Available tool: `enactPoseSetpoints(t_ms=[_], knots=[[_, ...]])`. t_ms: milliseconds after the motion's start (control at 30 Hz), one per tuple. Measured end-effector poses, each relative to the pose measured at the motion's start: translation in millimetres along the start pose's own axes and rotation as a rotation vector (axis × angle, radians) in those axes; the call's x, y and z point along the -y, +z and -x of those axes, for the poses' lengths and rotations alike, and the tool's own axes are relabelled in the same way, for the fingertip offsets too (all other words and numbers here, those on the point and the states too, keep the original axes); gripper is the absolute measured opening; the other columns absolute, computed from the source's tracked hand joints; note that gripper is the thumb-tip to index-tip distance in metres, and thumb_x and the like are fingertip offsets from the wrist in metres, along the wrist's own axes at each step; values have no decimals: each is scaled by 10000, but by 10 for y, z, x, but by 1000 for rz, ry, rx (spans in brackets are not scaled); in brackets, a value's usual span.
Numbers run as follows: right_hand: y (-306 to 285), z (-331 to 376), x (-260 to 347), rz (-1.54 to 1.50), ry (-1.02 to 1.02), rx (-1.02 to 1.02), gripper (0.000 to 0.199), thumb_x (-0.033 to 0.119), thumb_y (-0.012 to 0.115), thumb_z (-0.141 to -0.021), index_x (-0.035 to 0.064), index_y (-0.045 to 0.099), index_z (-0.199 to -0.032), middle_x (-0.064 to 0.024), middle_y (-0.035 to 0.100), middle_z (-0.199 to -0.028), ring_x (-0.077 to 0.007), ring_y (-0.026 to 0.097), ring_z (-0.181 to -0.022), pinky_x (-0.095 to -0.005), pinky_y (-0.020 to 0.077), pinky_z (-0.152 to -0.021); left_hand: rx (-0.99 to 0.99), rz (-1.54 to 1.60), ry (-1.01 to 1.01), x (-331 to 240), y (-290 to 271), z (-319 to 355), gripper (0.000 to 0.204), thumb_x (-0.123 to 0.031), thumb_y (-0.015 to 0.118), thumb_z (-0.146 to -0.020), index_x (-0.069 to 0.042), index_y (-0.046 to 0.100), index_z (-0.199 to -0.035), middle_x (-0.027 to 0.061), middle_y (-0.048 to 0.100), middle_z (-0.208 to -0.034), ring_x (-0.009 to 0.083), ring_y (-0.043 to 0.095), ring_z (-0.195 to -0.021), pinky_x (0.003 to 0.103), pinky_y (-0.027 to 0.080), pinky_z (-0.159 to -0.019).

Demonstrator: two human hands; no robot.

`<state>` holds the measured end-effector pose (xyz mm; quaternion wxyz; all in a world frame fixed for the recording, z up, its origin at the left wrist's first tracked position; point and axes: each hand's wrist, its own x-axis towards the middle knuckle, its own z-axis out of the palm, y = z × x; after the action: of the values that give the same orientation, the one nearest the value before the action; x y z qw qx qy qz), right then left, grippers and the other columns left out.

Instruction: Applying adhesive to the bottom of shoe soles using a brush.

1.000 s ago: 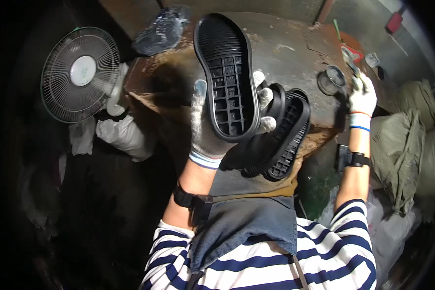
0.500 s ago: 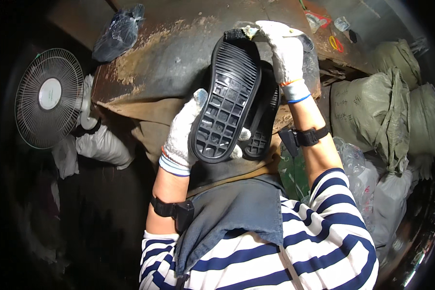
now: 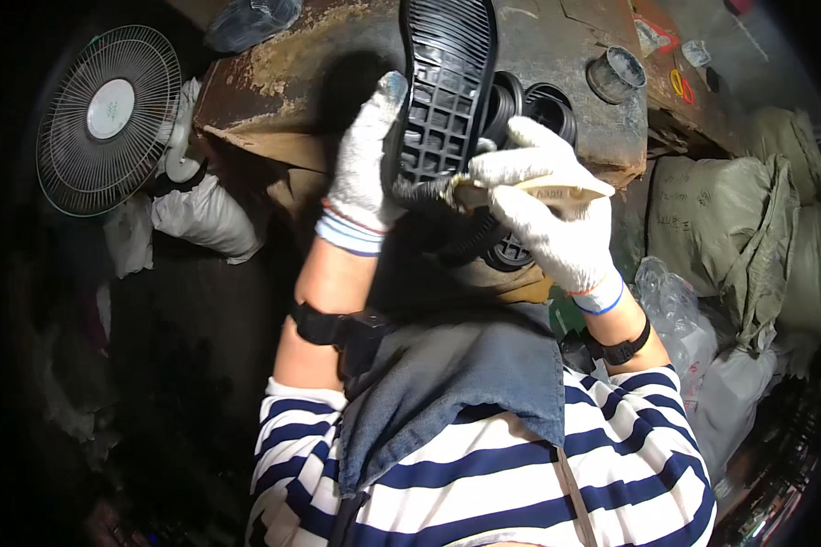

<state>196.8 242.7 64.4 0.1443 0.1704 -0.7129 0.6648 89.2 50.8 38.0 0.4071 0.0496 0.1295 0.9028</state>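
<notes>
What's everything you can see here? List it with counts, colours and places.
Shoe sole: one, black, in the left hand
Brush: one, cream handle, in the right hand
Other soles: at least two, black, partly behind the right hand
Pot: one, grey, on the workbench
Workbench: one, brown-grey, ahead
Small items: several, mixed colours, right of the pot
Fan: one, white, left
Pale sack: at least one, white, under the fan
Plastic bag: one, dark, upper left
Bulky sacks: at least two, olive, right
Apron: one, blue-grey, lap
Hands: two, white-gloved, centre
</notes>
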Motion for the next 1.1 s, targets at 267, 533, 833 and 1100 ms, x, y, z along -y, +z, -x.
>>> enactPoseSetpoints(t_ms=[267,533,833,1100], knots=[[-193,-249,105,332,-36,-19,125,93,803,-856,34,787,-965,-51,791,-957,-174,733,-901,-338,544,-938,-155,-1599,387,-225,12,297,473,-273,448,-1131,-23,458,-1532,130,662,-1350,208,731,-1046,393,636,-857],[-1037,-982,-290,992,-364,-126,224,224,823,-900,49,761,-1025,-82,766,-904,-203,726,-792,-294,552,-686,-132,-993,43,13,332,264,547,-159,520,-1086,-68,365,-1602,134,658,-1315,224,735,-966,356,651,-730],[-907,-1055,-270,1072,-519,-131,122,172,813,-800,137,771,-909,-43,700,-733,-254,659,-697,-359,537,-702,-194,-391,-148,171,93,371,566,-442,421,-1110,-90,419,-1553,226,640,-1336,456,724,-1011,595,655,-723],[-736,-1515,-458,1048,-712,-62,193,156,807,-823,94,778,-1004,-78,740,-871,-281,676,-747,-355,548,-701,-6,168,-251,210,192,141,762,-562,404,-1078,28,360,-1558,318,477,-1497,592,620,-1149,762,559,-791]])
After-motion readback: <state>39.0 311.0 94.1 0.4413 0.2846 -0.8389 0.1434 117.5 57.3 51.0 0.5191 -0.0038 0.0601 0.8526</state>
